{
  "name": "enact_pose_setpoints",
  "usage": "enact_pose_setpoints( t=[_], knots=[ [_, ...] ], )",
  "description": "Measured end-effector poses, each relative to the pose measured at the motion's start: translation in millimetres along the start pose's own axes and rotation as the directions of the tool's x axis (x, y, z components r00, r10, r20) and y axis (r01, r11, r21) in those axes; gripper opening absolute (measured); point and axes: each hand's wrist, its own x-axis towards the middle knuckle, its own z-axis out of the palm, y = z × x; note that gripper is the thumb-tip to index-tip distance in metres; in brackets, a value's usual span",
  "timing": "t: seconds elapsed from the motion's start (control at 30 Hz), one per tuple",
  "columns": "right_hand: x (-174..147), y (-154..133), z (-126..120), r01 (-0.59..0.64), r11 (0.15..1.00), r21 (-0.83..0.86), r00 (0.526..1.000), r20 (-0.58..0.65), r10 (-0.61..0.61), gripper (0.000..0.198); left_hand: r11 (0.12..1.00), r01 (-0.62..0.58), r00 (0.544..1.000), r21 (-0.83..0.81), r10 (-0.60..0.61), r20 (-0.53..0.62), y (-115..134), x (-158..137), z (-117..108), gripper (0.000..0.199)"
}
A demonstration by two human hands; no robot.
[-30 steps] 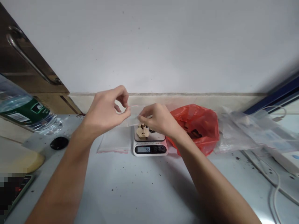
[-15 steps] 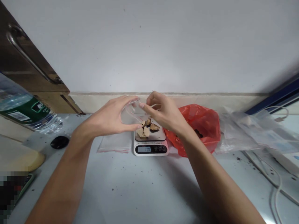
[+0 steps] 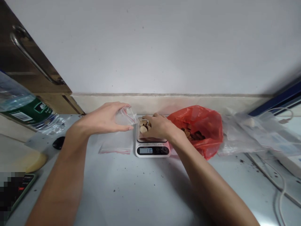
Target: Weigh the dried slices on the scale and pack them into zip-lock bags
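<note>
My left hand holds a small clear zip bag between thumb and fingers, its mouth gaping toward the scale. Cupped low over the white digital kitchen scale, my right hand has its thumb and fingers around the pale and brown dried slices. Part of the slices is hidden under the palm. Right of the scale stands an open red plastic bag with more dark brown dried pieces in it.
Flat clear zip bags lie left of the scale. A water bottle and a black round object are at the left. Clear plastic packaging and white cables lie right. A wall rises behind.
My right hand has dropped from the zip bag's mouth onto the slices on the scale. My left hand has lowered slightly and tilted the bag toward the scale.
</note>
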Motion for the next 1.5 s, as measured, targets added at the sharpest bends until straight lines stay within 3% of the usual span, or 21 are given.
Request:
enact_pose_setpoints(
  t=[0.23, 0.37, 0.57, 0.7, 0.8, 0.97, 1.17, 1.27, 1.37, 1.5],
  knots=[
    [1.5, 14.3, -0.5, 0.078, 0.995, 0.066, 0.996, -0.04, -0.076, 0.043, 1.0, -0.006, 0.998, -0.017, 0.007, 0.055, -0.7, 3.4, 4.3, 0.092],
    [-1.3, 22.4, -4.7, 0.112, 0.992, 0.05, 0.991, -0.078, -0.108, 0.01, 0.996, -0.075, 0.992, -0.052, 0.08, 0.098, 2.8, 6.6, 8.6, 0.075],
    [-2.9, 30.9, -9.7, 0.107, 0.979, 0.171, 0.993, -0.073, -0.096, 0.023, 0.991, -0.104, 0.979, -0.084, 0.117, 0.166, 10.3, 6.7, 11.9, 0.059],
    [-5.6, 36.1, -16.2, 0.183, 0.94, 0.287, 0.982, -0.093, -0.163, 0.017, 0.989, -0.133, 0.979, -0.067, 0.141, 0.148, 11.1, 6.7, 11.5, 0.055],
    [-11.6, 34.1, -22.0, 0.288, 0.889, 0.355, 0.957, -0.136, -0.256, 0.012, 0.984, -0.154, 0.976, -0.09, 0.166, 0.138, 12.9, 7.3, 11.5, 0.057],
    [-21.1, 19.0, -21.3, 0.404, 0.833, 0.378, 0.914, -0.206, -0.35, 0.02, 0.951, -0.229, 0.96, -0.206, 0.256, 0.114, 17.5, 7.6, 12.3, 0.059],
    [-21.1, 15.5, -15.6, 0.518, 0.766, 0.38, 0.848, -0.348, -0.4, 0.041, 0.962, -0.187, 0.97, -0.201, 0.213, 0.119, 18.3, 5.1, 10.4, 0.053],
    [-22.6, 18.8, -17.0, 0.576, 0.706, 0.412, 0.814, -0.365, -0.451, 0.043, 0.954, -0.2, 0.963, -0.223, 0.234, 0.136, 18.8, 5.0, 10.0, 0.049],
    [-27.9, 19.4, -19.9, 0.612, 0.634, 0.472, 0.789, -0.32, -0.524, 0.062, 0.955, -0.204, 0.962, -0.216, 0.236, 0.139, 19.1, 5.1, 9.4, 0.044],
    [-32.5, 16.0, -20.9, 0.612, 0.543, 0.574, 0.78, -0.325, -0.536, 0.066, 0.971, -0.155, 0.976, -0.184, 0.179, 0.122, 14.1, 4.2, 7.0, 0.057]
  ],
)
